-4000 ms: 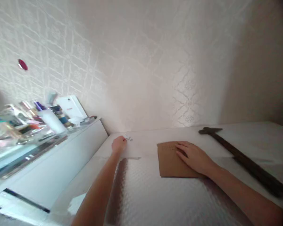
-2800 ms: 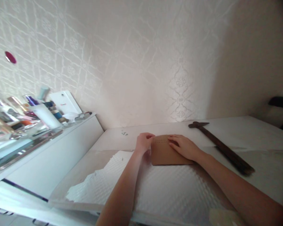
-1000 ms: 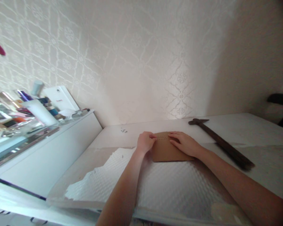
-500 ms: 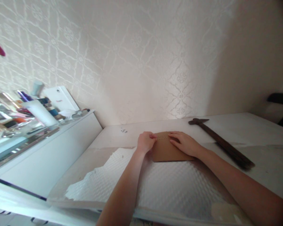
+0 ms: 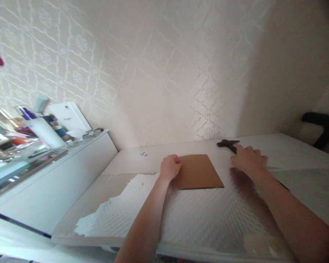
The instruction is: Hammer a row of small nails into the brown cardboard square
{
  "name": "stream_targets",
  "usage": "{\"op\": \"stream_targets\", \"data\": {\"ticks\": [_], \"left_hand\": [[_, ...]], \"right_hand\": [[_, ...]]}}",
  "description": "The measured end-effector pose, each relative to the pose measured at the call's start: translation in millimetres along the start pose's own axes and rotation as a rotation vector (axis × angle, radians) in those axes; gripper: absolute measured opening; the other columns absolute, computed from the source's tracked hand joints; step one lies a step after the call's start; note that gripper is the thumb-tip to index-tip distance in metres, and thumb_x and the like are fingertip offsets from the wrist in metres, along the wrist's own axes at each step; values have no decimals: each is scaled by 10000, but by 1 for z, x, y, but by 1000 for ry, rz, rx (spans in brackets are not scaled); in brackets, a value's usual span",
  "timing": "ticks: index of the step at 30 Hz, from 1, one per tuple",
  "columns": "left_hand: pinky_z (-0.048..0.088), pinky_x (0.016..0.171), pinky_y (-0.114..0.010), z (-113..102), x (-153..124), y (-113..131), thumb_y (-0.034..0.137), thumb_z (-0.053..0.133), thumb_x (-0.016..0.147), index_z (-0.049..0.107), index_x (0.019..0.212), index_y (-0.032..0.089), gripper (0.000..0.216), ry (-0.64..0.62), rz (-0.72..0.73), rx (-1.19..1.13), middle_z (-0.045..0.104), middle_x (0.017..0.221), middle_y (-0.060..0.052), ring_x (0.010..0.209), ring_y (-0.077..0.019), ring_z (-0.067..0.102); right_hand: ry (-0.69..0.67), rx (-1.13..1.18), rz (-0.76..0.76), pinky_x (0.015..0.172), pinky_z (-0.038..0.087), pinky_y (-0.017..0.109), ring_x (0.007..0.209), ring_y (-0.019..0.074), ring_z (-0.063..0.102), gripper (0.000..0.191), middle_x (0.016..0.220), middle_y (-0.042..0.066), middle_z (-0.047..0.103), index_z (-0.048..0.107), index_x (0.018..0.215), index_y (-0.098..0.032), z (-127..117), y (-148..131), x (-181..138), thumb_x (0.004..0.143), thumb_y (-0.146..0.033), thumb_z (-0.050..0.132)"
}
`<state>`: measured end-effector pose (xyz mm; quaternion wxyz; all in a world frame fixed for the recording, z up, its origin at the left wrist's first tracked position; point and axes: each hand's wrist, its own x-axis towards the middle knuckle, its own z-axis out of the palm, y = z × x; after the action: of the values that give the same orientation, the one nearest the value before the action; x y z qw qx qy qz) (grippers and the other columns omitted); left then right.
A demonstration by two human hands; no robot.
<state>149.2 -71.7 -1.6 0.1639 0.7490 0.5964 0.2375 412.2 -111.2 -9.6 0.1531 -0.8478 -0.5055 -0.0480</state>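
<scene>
A brown cardboard piece [image 5: 199,171] with rows of small holes lies flat on a white textured sheet [image 5: 197,219] on the table [image 5: 290,149]. My left hand [image 5: 170,167] is closed in a pinch at the card's far left corner; what it pinches is too small to make out. My right hand [image 5: 249,159] lies to the right of the card, its fingers curled over the handle of a dark hammer. The hammer's head [image 5: 227,143] shows just beyond the hand, while hand and forearm hide most of the handle.
Several tiny nails [image 5: 143,153] lie near the wall at the table's back. A white shelf [image 5: 71,160] at the left carries bottles and tubes [image 5: 44,128]. A dark chair part [image 5: 322,122] stands at the far right. Patterned wallpaper [image 5: 164,73] backs the table.
My right hand left the cardboard and moved right onto the hammer handle. My left hand first came from the nails to the card's corner and has stayed there.
</scene>
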Motion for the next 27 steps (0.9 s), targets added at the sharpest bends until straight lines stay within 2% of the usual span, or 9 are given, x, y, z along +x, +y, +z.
{"op": "stream_targets", "data": {"ticks": [2, 5, 10, 15, 18, 22, 27], "left_hand": [[484, 787, -263, 0, 0, 0, 158, 623, 731, 703, 868, 188, 162, 4, -2, 13, 724, 887, -38, 853, -176, 652], [484, 785, -255, 0, -1, 1, 159, 621, 738, 698, 883, 189, 167, 6, -8, -3, 726, 892, -32, 862, -172, 653], [482, 796, -265, 0, -3, 4, 138, 615, 745, 697, 891, 189, 175, 12, -9, -23, 728, 903, -31, 870, -177, 656], [482, 793, -273, 1, -2, 3, 139, 622, 739, 695, 890, 179, 172, 19, -10, -36, 728, 909, -38, 867, -183, 656], [480, 795, -270, 0, -3, 2, 140, 629, 733, 692, 885, 183, 170, 15, -15, -39, 727, 914, -36, 870, -180, 656], [480, 793, -272, 0, -3, 1, 142, 633, 729, 688, 881, 186, 167, 22, -22, -35, 725, 916, -37, 866, -180, 656], [482, 787, -264, 2, -2, -1, 131, 635, 720, 674, 857, 184, 152, 31, -27, -52, 724, 904, -35, 854, -172, 657]], "right_hand": [[-44, 8, 48, 794, 406, 520, 1040, 405, 517, 453, 1104, 246, 546, 517, 1275, -115, 1, 6, 2, 851, -241, 422], [-51, 26, 26, 749, 411, 467, 995, 398, 542, 446, 1083, 264, 551, 514, 1270, -87, 6, 11, 5, 867, -198, 358], [34, 79, -72, 679, 401, 396, 890, 356, 591, 475, 957, 273, 588, 476, 1286, -21, 10, 20, 14, 838, -145, 378], [122, 101, -66, 697, 436, 361, 886, 306, 609, 523, 1009, 194, 606, 480, 1307, -94, 2, 16, 15, 787, -116, 435], [184, 111, -162, 730, 455, 361, 884, 288, 616, 523, 1030, 179, 619, 515, 1288, -91, -1, 9, 13, 774, -72, 423], [208, 48, -286, 762, 476, 391, 866, 297, 625, 513, 946, 169, 673, 589, 1221, -75, -1, 2, 10, 739, -28, 422], [198, 95, -424, 750, 482, 397, 894, 300, 631, 387, 991, 127, 685, 642, 1141, -140, -7, -4, 6, 810, -118, 442]]}}
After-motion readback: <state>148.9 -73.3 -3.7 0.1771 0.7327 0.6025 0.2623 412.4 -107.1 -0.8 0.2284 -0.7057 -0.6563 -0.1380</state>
